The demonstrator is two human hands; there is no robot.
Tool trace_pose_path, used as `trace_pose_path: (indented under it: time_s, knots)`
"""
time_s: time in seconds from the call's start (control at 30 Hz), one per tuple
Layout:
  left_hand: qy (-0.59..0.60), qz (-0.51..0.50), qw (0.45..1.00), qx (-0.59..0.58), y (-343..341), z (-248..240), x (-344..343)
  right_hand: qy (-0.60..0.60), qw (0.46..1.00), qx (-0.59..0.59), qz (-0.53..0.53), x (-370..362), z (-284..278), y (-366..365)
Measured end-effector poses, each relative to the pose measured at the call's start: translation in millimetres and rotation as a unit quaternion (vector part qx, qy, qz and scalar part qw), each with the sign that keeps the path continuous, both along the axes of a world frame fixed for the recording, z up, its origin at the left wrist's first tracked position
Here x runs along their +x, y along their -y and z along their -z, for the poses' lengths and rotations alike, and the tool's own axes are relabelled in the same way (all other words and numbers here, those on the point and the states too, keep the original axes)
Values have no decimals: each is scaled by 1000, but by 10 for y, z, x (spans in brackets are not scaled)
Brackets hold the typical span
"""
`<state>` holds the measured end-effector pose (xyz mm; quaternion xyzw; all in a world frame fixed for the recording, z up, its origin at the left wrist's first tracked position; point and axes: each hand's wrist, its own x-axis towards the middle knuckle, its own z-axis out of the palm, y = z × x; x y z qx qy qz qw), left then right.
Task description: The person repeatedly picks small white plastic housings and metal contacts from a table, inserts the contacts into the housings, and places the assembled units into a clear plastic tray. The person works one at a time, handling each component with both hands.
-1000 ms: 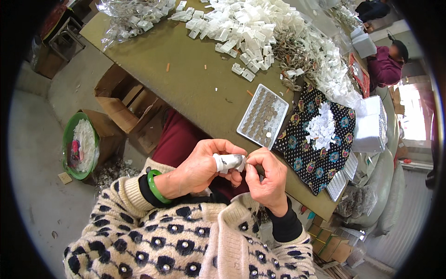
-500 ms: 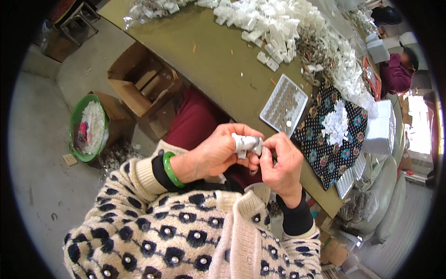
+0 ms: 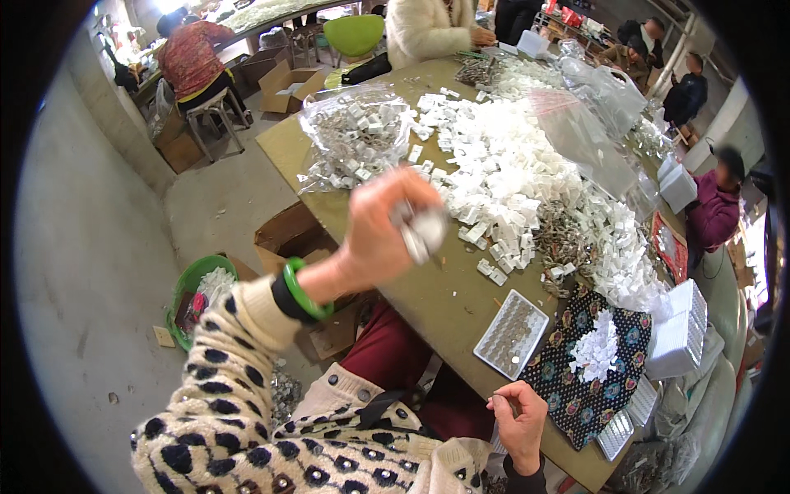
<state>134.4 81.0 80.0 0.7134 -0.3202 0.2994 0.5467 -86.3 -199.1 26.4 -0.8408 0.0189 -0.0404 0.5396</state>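
My left hand is raised over the table, with its fingers closed round a white-and-grey bundle too blurred to name exactly. Beyond it spreads a large heap of small white pieces, with a clear plastic bag of similar pieces on its left. Low by the table's near edge is my right hand, fingers curled and thumb against the forefinger; whatever it pinches, if anything, is too small to make out. Just beyond that hand lies a shallow white tray with rows of small hollows.
A dark patterned cloth bears a small pile of white bits. White trays are stacked at its right. Cardboard boxes and a green basin stand on the floor at left. Several people work around the room.
My hands have parted: the left has moved up and forward over the table with the bundle, the right has dropped toward the near edge. The view has shifted to show more of the room.
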Motion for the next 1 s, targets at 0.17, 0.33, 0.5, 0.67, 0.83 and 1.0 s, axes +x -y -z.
trace_pose_path:
  time_s: [0.17, 0.33, 0.5, 0.67, 0.83, 1.0]
  knots:
    - [170, -218, 943, 184, -472, -344, 1290, -16, 999, -18, 21, -55, -56, 133]
    - [91, -250, 886, 380, -709, -157, 1528, 14, 998, -67, 14, -6, -133, 281]
    - [-39, -86, 989, 115, -46, 251, 352, 22, 996, -71, 46, 485, -172, 512]
    - [-200, 51, 978, 23, 682, 752, -795, 186, 943, -274, 31, 1212, -85, 706]
    - [-228, 105, 968, 18, 870, 978, -1055, 214, 867, -447, 50, 1735, 180, 816]
    - [-226, 105, 968, 10, 876, 1012, -1041, 202, 890, -406, 48, 1870, 145, 964]
